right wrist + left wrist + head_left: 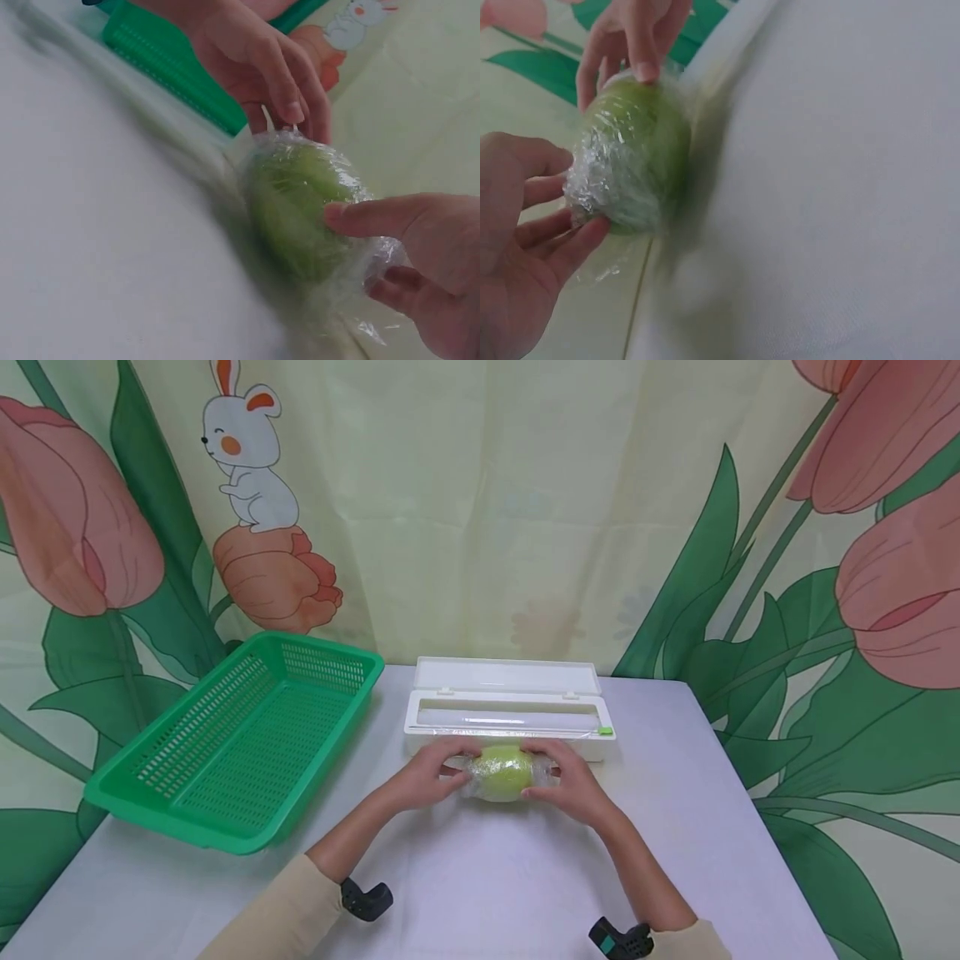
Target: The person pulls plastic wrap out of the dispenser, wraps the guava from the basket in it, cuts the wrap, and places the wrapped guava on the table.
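A round green fruit point(502, 773) wrapped in clear cling film is held between both hands, just in front of a cling film dispenser point(510, 752). My left hand point(429, 774) grips its left end, fingers and thumb bent around the crinkled film. At the opposite end my right hand point(568, 781) holds it, with the thumb point(346, 217) pressed on the wrapped side. Bunched film point(592, 180) gathers at the left end in the left wrist view. The fruit's exact kind cannot be made out through the film.
The white dispenser has its lid point(516, 677) raised, a film roll point(506, 720) inside and a small green slider point(605, 731) at its right. A green plastic basket point(288, 802) stands left on the white tablecloth point(480, 885). A printed curtain point(487, 510) hangs behind.
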Demonstrator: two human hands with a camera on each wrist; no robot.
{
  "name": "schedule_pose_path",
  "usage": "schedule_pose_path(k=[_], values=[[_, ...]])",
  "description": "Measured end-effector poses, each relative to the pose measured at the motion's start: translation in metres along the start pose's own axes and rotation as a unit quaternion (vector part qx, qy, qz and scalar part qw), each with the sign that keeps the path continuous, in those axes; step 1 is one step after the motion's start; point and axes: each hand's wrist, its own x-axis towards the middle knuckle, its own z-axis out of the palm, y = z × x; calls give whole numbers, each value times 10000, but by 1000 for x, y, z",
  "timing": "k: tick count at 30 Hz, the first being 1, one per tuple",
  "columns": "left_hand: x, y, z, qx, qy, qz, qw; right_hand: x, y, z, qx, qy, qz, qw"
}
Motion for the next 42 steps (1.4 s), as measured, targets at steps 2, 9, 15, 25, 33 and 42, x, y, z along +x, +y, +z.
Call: schedule_pose_path(k=[2, 9, 15, 25, 33, 42], values=[[1, -1, 2, -88, 17, -27, 10000, 0, 2, 2, 9, 49, -53, 10000], [3, -5, 7, -27, 185, -81, 9998, 0, 6, 8, -82, 102, -10, 9999], [2, -4, 8, 47, 266, -94, 9996, -1, 5, 9, -165, 42, 50, 9998], [-2, -3, 8, 251, 367, -138, 9989, -7, 5, -2, -23, 86, 101, 9999], [-5, 1, -6, 592, 1185, 11, 9912, -8, 8, -23, -89, 958, 470, 9942], [-8, 0, -27, 745, 1926, -91, 9784, -13, 16, -44, -518, 1648, 588, 9832]])
